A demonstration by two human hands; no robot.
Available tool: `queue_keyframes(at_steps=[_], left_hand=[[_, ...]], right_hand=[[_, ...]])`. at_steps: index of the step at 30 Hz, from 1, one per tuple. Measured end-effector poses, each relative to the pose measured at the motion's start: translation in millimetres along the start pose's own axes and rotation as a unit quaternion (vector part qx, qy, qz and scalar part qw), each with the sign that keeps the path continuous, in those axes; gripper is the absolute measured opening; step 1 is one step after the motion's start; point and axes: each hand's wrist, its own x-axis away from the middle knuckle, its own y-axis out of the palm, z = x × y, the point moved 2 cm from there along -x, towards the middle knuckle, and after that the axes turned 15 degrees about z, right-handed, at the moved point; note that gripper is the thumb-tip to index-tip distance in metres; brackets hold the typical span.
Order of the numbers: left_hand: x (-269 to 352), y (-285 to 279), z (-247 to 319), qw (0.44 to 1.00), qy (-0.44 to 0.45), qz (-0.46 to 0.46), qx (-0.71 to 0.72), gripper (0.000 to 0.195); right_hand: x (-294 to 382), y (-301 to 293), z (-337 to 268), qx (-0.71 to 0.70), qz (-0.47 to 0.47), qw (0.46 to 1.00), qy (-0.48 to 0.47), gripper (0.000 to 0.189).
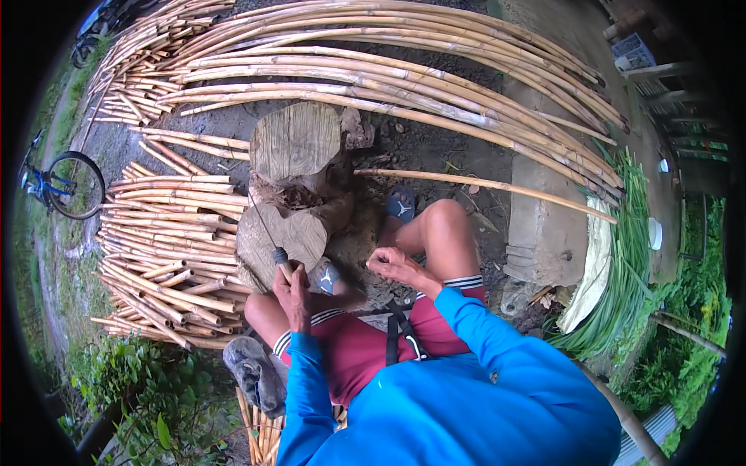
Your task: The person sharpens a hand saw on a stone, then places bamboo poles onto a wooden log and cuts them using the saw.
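Note:
My left hand (294, 296) grips the wooden handle of a long-bladed knife (265, 226), which has a dark collar where handle meets blade. Seen nearly edge-on, the blade slants away over a tree-stump block (288, 233); I cannot tell whether it touches the wood. Behind that block is a second cut log (300, 140), its flat face scored with marks. My right hand (391, 263) hovers by my right knee with its fingers curled in, and nothing shows in it. A single bamboo pole (484, 183) runs from the logs off to the right.
Short bamboo lengths (169, 233) are heaped left of the block. Long bamboo poles (408, 87) arc across the far side. Right are a concrete slab (548, 233), a white sack (588, 274) and long green leaves (632, 250). A bicycle (64, 183) stands far left; a cap (253, 373) lies near my left hip.

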Motion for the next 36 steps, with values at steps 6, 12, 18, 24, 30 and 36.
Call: queue_keyframes(at_steps=[6, 12, 18, 24, 30, 36], left_hand=[[-50.0, 33.0, -0.7, 0.997, -0.013, 0.073, -0.016, 0.015], [-60.0, 33.3, -27.3, 0.99, -0.061, 0.114, 0.056, 0.014], [-54.0, 44.0, -26.7, 0.983, -0.084, 0.153, 0.062, 0.014], [-53.8, 38.9, -17.7, 0.986, -0.048, 0.16, -0.005, 0.016], [-55.4, 34.4, -31.5, 0.987, -0.041, 0.153, -0.021, 0.016], [-50.9, 43.8, -18.7, 0.983, -0.055, 0.177, 0.001, 0.013]], right_hand=[[-59.7, -50.0, -46.6, -0.047, -0.045, 0.998, 0.0, 0.039], [-168.9, -148.8, -81.2, 0.059, 0.085, 0.993, -0.055, 0.042], [-270.9, -215.8, -80.0, 0.24, 0.206, 0.925, -0.212, 0.032], [-351.0, -231.5, -106.5, 0.464, 0.269, 0.82, -0.2, 0.058], [-373.6, -265.0, -90.9, 0.564, 0.247, 0.776, -0.139, 0.064], [-322.6, -298.5, -90.8, 0.632, 0.222, 0.726, -0.154, 0.03]])
